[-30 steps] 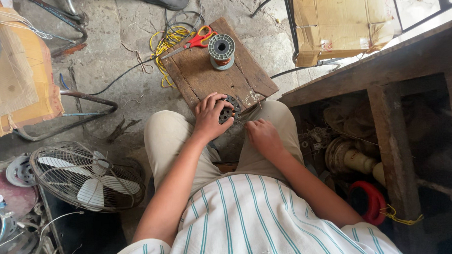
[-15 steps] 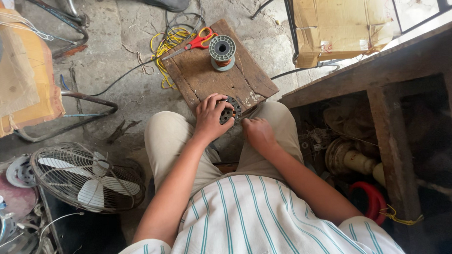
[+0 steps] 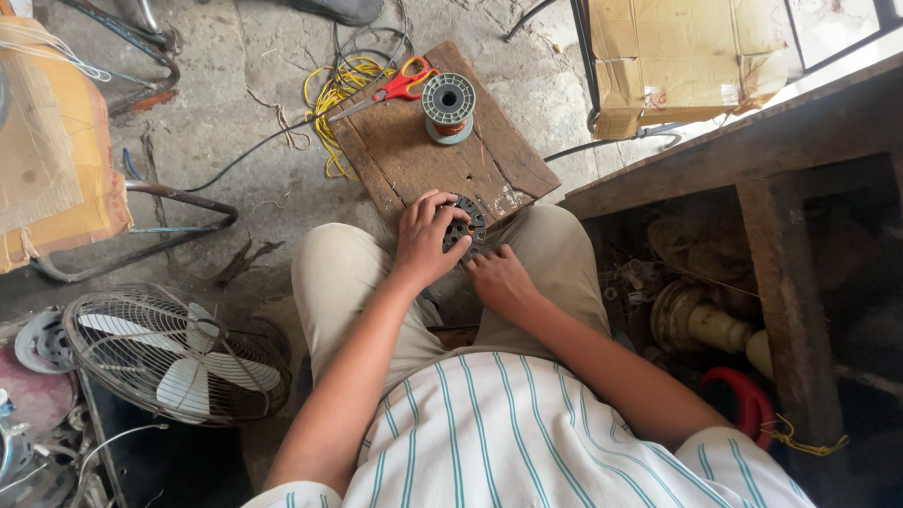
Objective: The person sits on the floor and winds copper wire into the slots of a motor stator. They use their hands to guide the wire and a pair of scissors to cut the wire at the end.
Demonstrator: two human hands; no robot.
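Observation:
A round dark metal motor stator (image 3: pixel 466 223) rests at the near edge of a small wooden board (image 3: pixel 408 155) in front of my knees. My left hand (image 3: pixel 426 240) grips the stator from its left side, fingers curled over its rim. My right hand (image 3: pixel 499 279) lies just below and to the right of the stator, fingers touching its lower edge. A spool of copper wire (image 3: pixel 449 106) stands upright on the far part of the board. Red-handled scissors (image 3: pixel 396 88) lie at the board's far left corner.
Yellow and black wires (image 3: pixel 337 83) tangle on the concrete floor beyond the board. A fan with a wire guard (image 3: pixel 175 354) lies at the left. A cardboard box (image 3: pixel 679 46) stands at the far right. A wooden workbench (image 3: pixel 769 183) with parts underneath is on my right.
My right hand has slid a little closer to the stator's lower edge. My left hand has stayed on the stator.

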